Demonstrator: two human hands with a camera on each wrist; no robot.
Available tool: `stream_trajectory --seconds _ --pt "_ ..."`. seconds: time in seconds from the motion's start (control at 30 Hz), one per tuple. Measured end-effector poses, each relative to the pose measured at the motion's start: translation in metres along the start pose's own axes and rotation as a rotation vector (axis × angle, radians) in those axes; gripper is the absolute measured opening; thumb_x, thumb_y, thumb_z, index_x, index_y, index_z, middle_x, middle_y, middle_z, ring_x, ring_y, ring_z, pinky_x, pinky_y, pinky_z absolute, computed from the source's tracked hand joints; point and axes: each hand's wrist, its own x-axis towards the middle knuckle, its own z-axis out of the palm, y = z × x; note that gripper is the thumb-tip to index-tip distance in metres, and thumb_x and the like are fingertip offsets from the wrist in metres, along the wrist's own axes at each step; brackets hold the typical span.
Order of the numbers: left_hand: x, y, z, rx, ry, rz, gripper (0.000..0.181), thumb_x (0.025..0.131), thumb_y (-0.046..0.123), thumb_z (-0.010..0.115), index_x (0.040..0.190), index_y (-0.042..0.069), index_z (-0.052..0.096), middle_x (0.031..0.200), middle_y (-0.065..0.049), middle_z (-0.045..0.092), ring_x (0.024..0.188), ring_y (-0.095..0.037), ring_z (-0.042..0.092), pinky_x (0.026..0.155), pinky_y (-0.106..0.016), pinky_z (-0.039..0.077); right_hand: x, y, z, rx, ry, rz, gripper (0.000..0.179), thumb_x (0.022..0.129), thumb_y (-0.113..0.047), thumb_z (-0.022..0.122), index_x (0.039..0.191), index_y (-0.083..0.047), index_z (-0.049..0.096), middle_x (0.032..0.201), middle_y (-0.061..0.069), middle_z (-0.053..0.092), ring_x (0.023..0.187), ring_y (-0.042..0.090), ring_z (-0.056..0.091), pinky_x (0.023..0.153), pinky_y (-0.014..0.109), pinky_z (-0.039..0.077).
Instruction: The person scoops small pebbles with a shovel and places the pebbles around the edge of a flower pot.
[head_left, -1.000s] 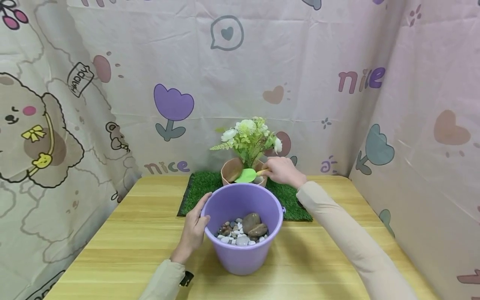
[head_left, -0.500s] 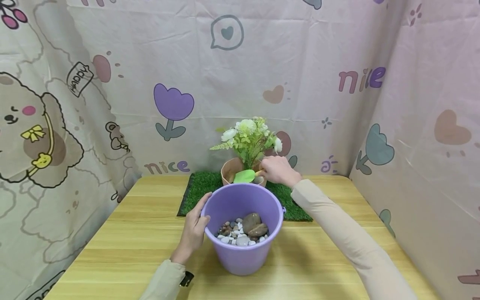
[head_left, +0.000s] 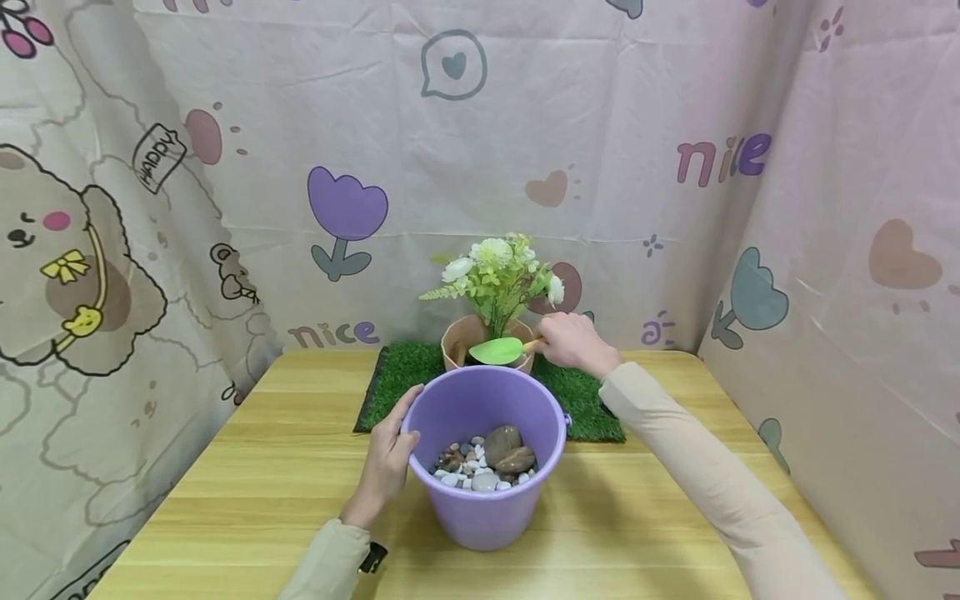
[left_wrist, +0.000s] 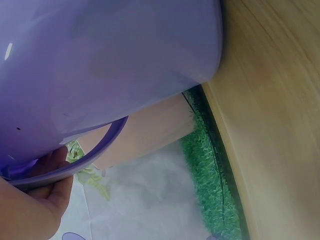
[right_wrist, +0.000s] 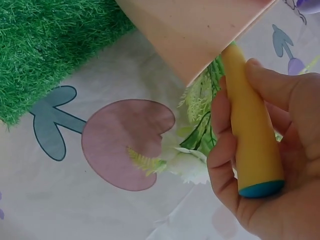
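My right hand (head_left: 573,342) grips the yellow handle (right_wrist: 252,130) of a small trowel (head_left: 497,351). Its green blade lies level over the mouth of a peach flowerpot (head_left: 450,340), and part of a brown stone (head_left: 459,353) shows inside the pot beside it. White artificial flowers (head_left: 495,267) with green leaves rise from the pot. With its thumb over the rim, my left hand (head_left: 386,454) holds the left side of a purple bucket (head_left: 487,521). In the left wrist view the fingers (left_wrist: 60,192) come round the bucket's curved purple handle (left_wrist: 95,152).
White pebbles (head_left: 450,480) and larger brown stones (head_left: 502,447) lie at the bucket's bottom. Behind the bucket, the pot stands on a green turf mat (head_left: 405,375). All this is on a wooden table (head_left: 285,467), with a printed curtain (head_left: 600,125) hanging round it.
The trowel went slightly left, then back right with the right hand, and its blade now shows longer and flatter. Less of the brown stone shows in the pot. Left hand and bucket have stayed put.
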Motion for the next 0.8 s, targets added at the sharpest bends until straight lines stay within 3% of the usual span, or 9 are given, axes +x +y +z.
stream_trajectory --seconds 0.27,0.5,0.8 --pt "-0.001 0.001 -0.001 -0.007 -0.007 -0.002 0.063 0.082 -0.003 0.042 0.145 -0.001 0.045 0.141 -0.022 0.053 0.12 -0.038 0.059 0.095 -0.051 0.052 -0.009 0.008 0.004 0.068 0.024 -0.021 0.025 0.095 -0.038 0.06 0.077 -0.024 0.071 0.062 -0.006 0.056 0.055 0.015 0.049 0.048 0.03 0.033" --pt "0.0 0.0 0.0 -0.014 -0.006 -0.002 0.063 0.082 -0.002 0.043 0.145 -0.001 0.045 0.141 -0.023 0.054 0.12 -0.039 0.059 0.095 -0.053 0.051 -0.022 0.008 0.005 0.163 0.017 -0.028 0.027 0.097 -0.039 0.057 0.1 -0.021 0.076 0.066 -0.006 0.061 0.054 0.012 0.05 0.048 0.028 0.037" --pt "0.0 -0.001 0.001 -0.014 0.003 0.007 0.062 0.082 -0.002 0.043 0.144 -0.001 0.046 0.14 -0.022 0.054 0.12 -0.037 0.059 0.094 -0.052 0.052 -0.041 0.005 0.006 0.242 0.122 -0.068 0.027 0.095 -0.041 0.059 0.096 -0.021 0.076 0.056 -0.01 0.05 0.049 0.008 0.042 0.048 0.027 0.038"
